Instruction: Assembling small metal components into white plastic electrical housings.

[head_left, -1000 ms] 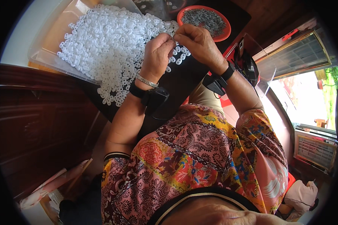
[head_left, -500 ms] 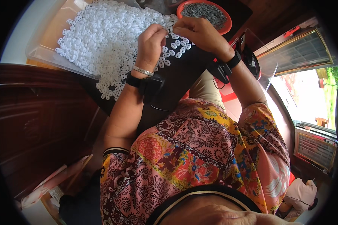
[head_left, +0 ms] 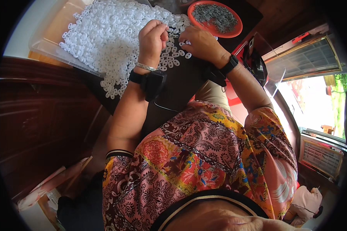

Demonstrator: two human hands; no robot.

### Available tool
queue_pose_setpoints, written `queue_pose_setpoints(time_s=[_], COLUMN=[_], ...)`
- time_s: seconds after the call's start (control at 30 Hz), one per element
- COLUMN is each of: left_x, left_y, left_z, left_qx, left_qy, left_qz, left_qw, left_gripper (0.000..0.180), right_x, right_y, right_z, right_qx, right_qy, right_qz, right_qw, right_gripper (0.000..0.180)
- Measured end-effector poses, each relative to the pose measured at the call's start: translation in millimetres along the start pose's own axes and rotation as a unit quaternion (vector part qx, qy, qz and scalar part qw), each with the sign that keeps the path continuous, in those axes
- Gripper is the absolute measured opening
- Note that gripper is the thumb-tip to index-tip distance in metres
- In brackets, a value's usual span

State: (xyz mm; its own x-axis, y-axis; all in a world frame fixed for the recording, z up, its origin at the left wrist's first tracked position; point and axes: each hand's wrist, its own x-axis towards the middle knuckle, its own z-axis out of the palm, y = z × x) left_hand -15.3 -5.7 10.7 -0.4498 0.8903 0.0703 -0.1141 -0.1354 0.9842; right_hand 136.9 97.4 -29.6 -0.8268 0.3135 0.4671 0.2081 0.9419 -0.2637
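My left hand (head_left: 152, 37) is closed in a pinch beside the heap of small white oval pieces with two holes (head_left: 112, 34). A bit of white shows near its fingertips, too small to name. To the right, my right hand (head_left: 202, 44) reaches down with bent fingers over loose white pieces (head_left: 187, 55) on the dark table. Its fingertips are partly hidden, and what they pinch I cannot make out. Several more white pieces are scattered between the two hands. An orange-red bowl (head_left: 235, 32) filled with small grey metal parts (head_left: 216, 17) stands just beyond my right hand.
A clear plastic bin (head_left: 46, 48) lies at the far left, with white pieces spilling onto the dark tabletop (head_left: 173, 88). Dark reddish wood panelling (head_left: 38, 111) borders the left side. Black devices with a cable are strapped to both wrists. A clear panel (head_left: 277, 79) stands at right.
My right hand has moved down and away from my left hand, onto the loose pieces. My left hand has shifted slightly farther away and stays pinched. The whole view has shifted a little.
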Motion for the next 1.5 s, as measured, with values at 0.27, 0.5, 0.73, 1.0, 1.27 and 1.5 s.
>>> queue_pose_setpoints(time_s=[0.27, 0.5, 0.73, 1.0, 1.27, 1.5], left_x=[1, -9, -14, -13, -15, -15], left_y=[-2, 4, 0, 0, -8, -4], left_z=[1, 13, 19, 20, 25, 23], left_qx=[0.015, 0.017, 0.042, 0.044, -0.055, -0.025], left_qy=[-0.019, -0.044, -0.077, -0.071, -0.079, -0.076], left_qz=[0.012, -0.019, -0.023, -0.033, -0.038, -0.049], left_qw=[1.000, 0.999, 0.996, 0.996, 0.995, 0.996], left_gripper=[0.018, 0.018, 0.019, 0.018, 0.018, 0.018], right_x=[-1, -12, -16, -15, -2, -7], right_y=[-1, 2, -6, -13, -31, -25], right_z=[-12, -13, -22, -24, -13, -14], right_qx=[0.482, 0.762, 0.772, 0.670, 0.670, 0.670], right_qy=[0.000, 0.020, 0.047, 0.084, 0.180, 0.173], right_qz=[0.208, 0.254, 0.238, 0.248, 0.273, 0.255], right_qw=[0.851, 0.595, 0.587, 0.695, 0.666, 0.676], right_gripper=[0.015, 0.018, 0.020, 0.019, 0.014, 0.012])
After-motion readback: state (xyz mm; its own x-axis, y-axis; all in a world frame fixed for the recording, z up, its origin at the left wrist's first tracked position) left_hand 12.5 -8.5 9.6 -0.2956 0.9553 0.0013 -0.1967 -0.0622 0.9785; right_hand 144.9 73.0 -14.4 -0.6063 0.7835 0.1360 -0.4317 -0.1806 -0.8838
